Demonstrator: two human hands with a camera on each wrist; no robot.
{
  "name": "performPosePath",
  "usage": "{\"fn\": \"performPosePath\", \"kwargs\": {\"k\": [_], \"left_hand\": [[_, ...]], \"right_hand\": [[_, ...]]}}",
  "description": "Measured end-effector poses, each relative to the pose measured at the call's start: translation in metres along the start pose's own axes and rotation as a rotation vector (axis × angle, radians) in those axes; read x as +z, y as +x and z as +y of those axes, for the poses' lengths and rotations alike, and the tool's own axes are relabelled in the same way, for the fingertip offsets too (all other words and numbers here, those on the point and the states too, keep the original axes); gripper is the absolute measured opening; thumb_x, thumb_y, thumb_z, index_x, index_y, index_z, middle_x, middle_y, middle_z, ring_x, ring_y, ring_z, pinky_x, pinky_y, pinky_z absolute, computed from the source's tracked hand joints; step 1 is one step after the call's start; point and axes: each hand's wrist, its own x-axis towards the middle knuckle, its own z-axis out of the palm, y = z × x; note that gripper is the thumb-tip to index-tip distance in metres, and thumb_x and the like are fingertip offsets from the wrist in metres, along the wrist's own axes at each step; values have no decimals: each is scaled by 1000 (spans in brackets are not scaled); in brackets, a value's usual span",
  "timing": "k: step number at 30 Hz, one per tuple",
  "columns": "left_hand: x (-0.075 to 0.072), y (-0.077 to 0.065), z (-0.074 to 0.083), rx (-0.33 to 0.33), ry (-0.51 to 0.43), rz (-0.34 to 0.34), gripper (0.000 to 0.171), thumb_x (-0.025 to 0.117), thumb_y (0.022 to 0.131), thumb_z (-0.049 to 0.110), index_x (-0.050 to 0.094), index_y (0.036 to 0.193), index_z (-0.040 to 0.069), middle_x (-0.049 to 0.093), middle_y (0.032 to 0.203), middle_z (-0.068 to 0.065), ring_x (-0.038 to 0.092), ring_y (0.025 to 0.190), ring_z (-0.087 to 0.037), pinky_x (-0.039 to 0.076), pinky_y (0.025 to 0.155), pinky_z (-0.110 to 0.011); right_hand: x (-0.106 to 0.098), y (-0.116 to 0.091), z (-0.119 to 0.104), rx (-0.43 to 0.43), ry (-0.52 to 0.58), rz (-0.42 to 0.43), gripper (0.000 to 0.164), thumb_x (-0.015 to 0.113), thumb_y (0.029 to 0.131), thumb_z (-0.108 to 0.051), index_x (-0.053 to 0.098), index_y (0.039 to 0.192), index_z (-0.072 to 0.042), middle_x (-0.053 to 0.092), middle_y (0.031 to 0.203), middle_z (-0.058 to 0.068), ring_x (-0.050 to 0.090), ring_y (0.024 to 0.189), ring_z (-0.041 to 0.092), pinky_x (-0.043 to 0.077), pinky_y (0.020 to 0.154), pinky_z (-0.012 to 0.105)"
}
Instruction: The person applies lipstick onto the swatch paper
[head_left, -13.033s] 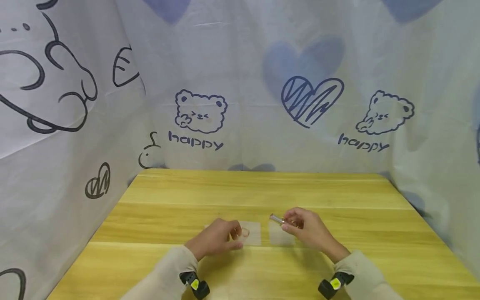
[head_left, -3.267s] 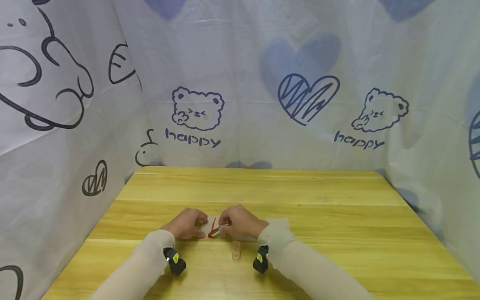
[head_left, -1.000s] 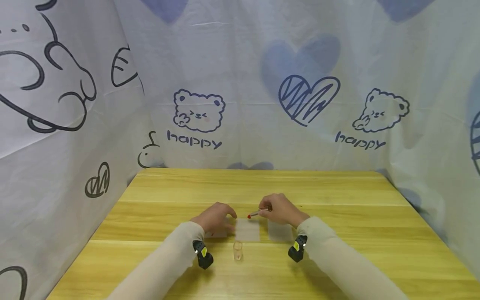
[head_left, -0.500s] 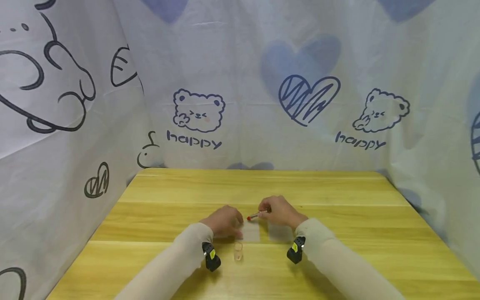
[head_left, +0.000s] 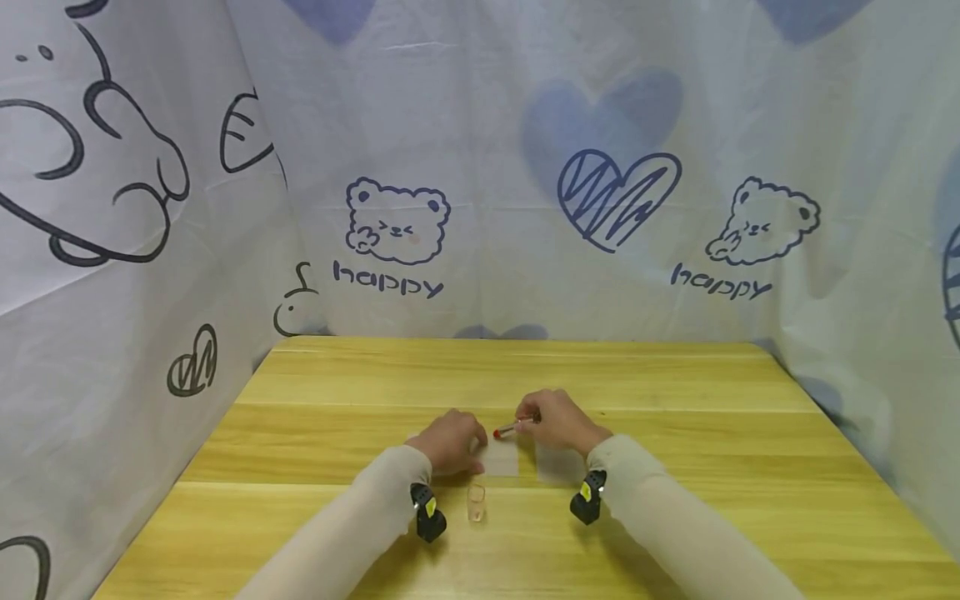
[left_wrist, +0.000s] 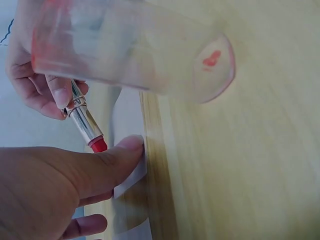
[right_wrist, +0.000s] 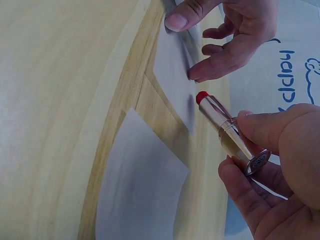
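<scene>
My right hand (head_left: 558, 421) pinches a lipstick (right_wrist: 222, 127) by its shiny metal tube, thumb on one side and fingers on the other. Its red tip points left, just above the far edge of the middle white paper (head_left: 504, 461). On that same paper rests my left hand (head_left: 450, 443), with the thumb on the near edge and the fingers at the far edge. A clear lipstick cap (left_wrist: 150, 55) stands on the table in front of the paper, with a red smear inside it.
Another white paper (head_left: 558, 464) lies to the right, below my right hand. Only a corner of a left paper (head_left: 412, 436) shows behind my left hand. The wooden table (head_left: 675, 383) is enclosed by printed curtains (head_left: 487, 125).
Earlier the lipstick marked a red stroke on the left paper. Since one second ago my left hand has moved right onto the middle paper. My right hand, holding the lipstick, has hardly moved.
</scene>
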Motion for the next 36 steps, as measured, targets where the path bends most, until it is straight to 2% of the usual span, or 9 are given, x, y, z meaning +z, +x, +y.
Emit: {"fn": "performPosePath", "kwargs": {"k": [5, 13, 23, 36], "left_hand": [[-1, 0, 1, -10, -4, -1, 38, 83, 78, 30, 73, 110, 10, 68, 110, -5, 60, 107, -27, 48, 91, -40], [-2, -1, 3, -6, 1, 3, 38, 83, 78, 29, 73, 109, 8, 68, 108, -5, 61, 104, -26, 49, 88, -38], [-3, -2, 5, -15, -4, 7, 38, 83, 77, 28, 73, 108, 8, 68, 108, -6, 61, 104, -26, 49, 89, -38], [-5, -4, 6, -22, -25, 2, 38, 83, 78, 27, 72, 109, 8, 66, 108, -6, 59, 104, -26, 48, 90, -39]], "right_hand": [[4, 3, 1, 12, -4, 8, 4, 73, 88, -16, 69, 87, -13, 64, 80, -5, 56, 73, 10, 49, 67, 31], [7, 3, 0, -19, -25, 32, 5, 73, 88, -14, 71, 91, -11, 67, 85, -2, 61, 79, 13, 52, 71, 34], [10, 2, 2, -66, -64, 37, 4, 72, 89, -13, 71, 92, -10, 68, 85, -1, 61, 77, 13, 52, 69, 33], [7, -1, -2, -63, -81, 13, 6, 73, 88, -15, 71, 88, -9, 67, 83, -2, 61, 76, 12, 52, 69, 33]]}}
